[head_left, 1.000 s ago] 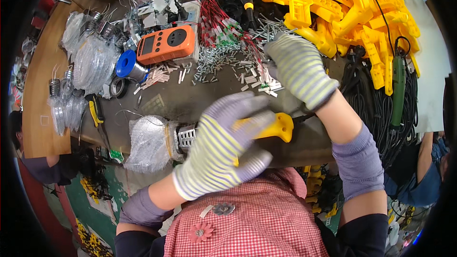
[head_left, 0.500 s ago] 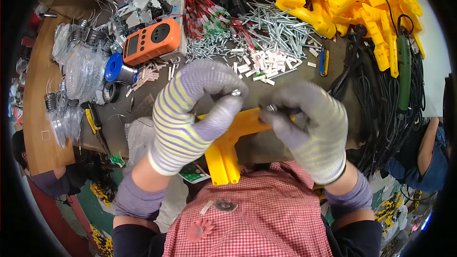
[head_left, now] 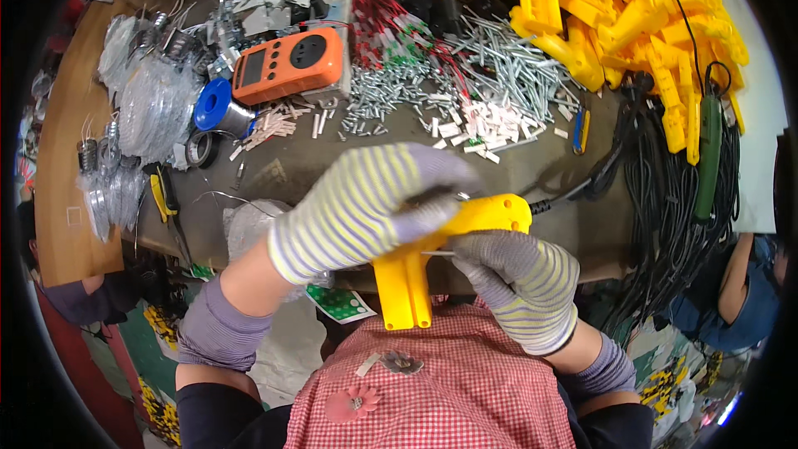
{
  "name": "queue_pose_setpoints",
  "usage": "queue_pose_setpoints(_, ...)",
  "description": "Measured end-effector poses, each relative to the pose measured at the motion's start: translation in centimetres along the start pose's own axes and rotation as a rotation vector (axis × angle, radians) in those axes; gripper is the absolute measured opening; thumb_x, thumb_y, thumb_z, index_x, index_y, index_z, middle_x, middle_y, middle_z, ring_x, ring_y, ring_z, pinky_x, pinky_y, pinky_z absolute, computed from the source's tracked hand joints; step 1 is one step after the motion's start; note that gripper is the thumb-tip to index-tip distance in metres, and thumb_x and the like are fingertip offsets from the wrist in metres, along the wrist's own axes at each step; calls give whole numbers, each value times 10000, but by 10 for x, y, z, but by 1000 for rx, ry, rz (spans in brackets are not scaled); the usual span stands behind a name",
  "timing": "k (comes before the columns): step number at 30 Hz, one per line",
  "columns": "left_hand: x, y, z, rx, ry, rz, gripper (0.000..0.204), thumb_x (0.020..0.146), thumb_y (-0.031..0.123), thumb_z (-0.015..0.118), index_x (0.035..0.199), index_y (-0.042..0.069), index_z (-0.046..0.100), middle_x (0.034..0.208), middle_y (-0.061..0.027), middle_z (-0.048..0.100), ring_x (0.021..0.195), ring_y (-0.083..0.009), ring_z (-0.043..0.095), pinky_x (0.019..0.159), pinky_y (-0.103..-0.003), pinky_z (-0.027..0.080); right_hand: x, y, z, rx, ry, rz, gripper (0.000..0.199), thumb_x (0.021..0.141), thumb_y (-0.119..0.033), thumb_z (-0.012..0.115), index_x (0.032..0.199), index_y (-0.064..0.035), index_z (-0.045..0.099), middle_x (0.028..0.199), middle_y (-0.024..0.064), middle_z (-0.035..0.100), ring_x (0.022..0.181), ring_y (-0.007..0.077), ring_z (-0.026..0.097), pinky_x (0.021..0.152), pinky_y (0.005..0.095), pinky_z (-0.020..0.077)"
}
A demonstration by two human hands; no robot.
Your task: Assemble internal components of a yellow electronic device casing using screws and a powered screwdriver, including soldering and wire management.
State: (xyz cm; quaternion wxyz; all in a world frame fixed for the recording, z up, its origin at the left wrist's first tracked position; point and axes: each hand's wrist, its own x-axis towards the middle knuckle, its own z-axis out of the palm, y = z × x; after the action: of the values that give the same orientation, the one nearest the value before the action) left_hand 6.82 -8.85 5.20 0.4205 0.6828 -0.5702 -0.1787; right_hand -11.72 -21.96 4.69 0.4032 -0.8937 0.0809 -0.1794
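Though half hidden, yellow handle housing point(head_left: 403, 303): over front edge of counter point(head_left: 540, 168), prob. for close work.
Power cord point(head_left: 569, 195): led off to R from housing's end, so out of the way.
L hand point(head_left: 374, 199): arched over housing; fingers curled, blurred, can't tell if clamped.
R hand point(head_left: 524, 287): fingers pinched on thin metal shaft point(head_left: 438, 253), prob. a screw, likely for fine aim.
Long screws point(head_left: 511, 62): heaped beyond, prob. for easy reach.

Hands point(head_left: 374, 199) wear striped gloves point(head_left: 528, 287), forearms point(head_left: 247, 293) purple sleeves point(head_left: 220, 328).
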Motion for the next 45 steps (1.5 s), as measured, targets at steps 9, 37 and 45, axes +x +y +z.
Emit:
queue_pose_setpoints(9,1,-10,6,159,-163,119,257,822,182,685,1060,85,676,928,-115,632,889,-333,624,807,-435,501,20,4,-8,-363,-206,-289,201,767,-147,702,959,-90,681,889,70,637,765,264,638,613,389,525)
queue_pose_setpoints(37,-30,-12,-28,-321,-96,-558,167,808,148,723,912,17,713,879,-67,686,858,-180,646,831,-327,511,155,59,16,-272,-209,-578,165,829,-137,694,979,-68,701,905,110,661,888,322,649,761,406,531)
queue_pose_setpoints(45,-9,-49,-18,573,219,106,163,823,114,670,977,68,699,911,-116,663,888,-297,661,785,-410,532,105,38,-50,340,-512,453,179,859,-101,725,1013,-12,703,825,35,683,795,99,647,684,246,529)
